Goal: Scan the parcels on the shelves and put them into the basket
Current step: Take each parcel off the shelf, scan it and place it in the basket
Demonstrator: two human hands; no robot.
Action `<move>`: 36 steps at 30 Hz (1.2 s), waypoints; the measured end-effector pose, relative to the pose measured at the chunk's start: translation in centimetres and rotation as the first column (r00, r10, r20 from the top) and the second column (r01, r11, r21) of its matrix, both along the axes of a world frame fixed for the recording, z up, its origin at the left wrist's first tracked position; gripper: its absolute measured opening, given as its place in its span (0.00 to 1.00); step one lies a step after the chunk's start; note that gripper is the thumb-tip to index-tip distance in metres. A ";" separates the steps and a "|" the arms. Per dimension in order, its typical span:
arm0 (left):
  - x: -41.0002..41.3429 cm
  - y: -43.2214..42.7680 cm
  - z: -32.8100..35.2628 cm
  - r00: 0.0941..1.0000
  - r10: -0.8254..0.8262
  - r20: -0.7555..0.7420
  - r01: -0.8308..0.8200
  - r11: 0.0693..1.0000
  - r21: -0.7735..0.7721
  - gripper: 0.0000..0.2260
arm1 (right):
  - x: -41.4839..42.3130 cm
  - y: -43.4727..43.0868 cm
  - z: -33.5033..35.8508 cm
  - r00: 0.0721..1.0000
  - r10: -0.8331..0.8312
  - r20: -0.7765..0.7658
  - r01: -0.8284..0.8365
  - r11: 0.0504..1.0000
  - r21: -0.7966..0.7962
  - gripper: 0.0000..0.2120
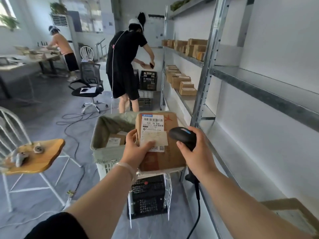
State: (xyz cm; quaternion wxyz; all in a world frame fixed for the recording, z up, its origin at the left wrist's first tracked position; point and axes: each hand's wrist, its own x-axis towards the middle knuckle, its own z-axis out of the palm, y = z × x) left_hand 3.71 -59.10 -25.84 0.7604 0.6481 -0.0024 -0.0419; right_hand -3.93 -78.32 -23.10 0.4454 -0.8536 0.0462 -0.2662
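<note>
Left hand (138,149) pinches a cardboard parcel (162,156) by its left edge; right hand (195,150) grips a black scanner (182,135) just to its right, over the lined basket (103,133). Aiming squarely at the label's far barcode (152,120), clear of the thumb, should serve best.

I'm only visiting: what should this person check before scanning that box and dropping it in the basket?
1. The parcel is gripped by the left hand: ok.
2. The scanner is held in the right hand: ok.
3. The barcode faces up, uncovered: ok.
4. The scanner aims at the barcode: cannot tell.
5. The basket below has room, with one small box inside: ok.
</note>
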 end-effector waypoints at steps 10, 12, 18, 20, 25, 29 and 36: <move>7.3 0.3 -1.0 0.997 0.028 0.072 -0.042 0.979 0.200 0.49 | 9.1 -0.2 -0.9 0.992 0.123 -0.038 -0.123 0.992 -0.008 0.26; 9.5 0.6 -1.6 0.993 0.038 0.109 -0.061 0.975 0.213 0.47 | 11.3 0.4 -1.3 0.994 0.105 -0.038 -0.106 0.994 -0.036 0.25; 18.5 3.3 -2.6 0.977 0.021 0.212 -0.088 0.947 0.309 0.43 | 19.9 3.1 -2.0 0.995 0.079 -0.056 -0.081 0.996 -0.034 0.25; 22.0 4.6 -2.8 0.973 -0.027 0.229 -0.057 0.934 0.353 0.45 | 23.1 4.4 -2.3 0.994 0.077 -0.083 -0.079 0.997 -0.012 0.25; 30.5 7.1 -3.6 0.986 -0.080 0.147 0.008 0.898 0.439 0.50 | 31.1 6.7 -2.8 0.989 0.043 -0.139 -0.049 0.998 -0.038 0.25; 36.0 7.8 -5.5 0.988 -0.145 0.052 0.109 0.895 0.434 0.53 | 36.2 7.8 -4.7 0.982 0.003 -0.191 -0.007 1.000 -0.023 0.25; 41.2 6.7 -10.0 0.970 -0.218 -0.110 0.244 0.836 0.492 0.50 | 40.9 7.3 -8.7 0.947 -0.082 -0.312 0.075 0.997 -0.033 0.26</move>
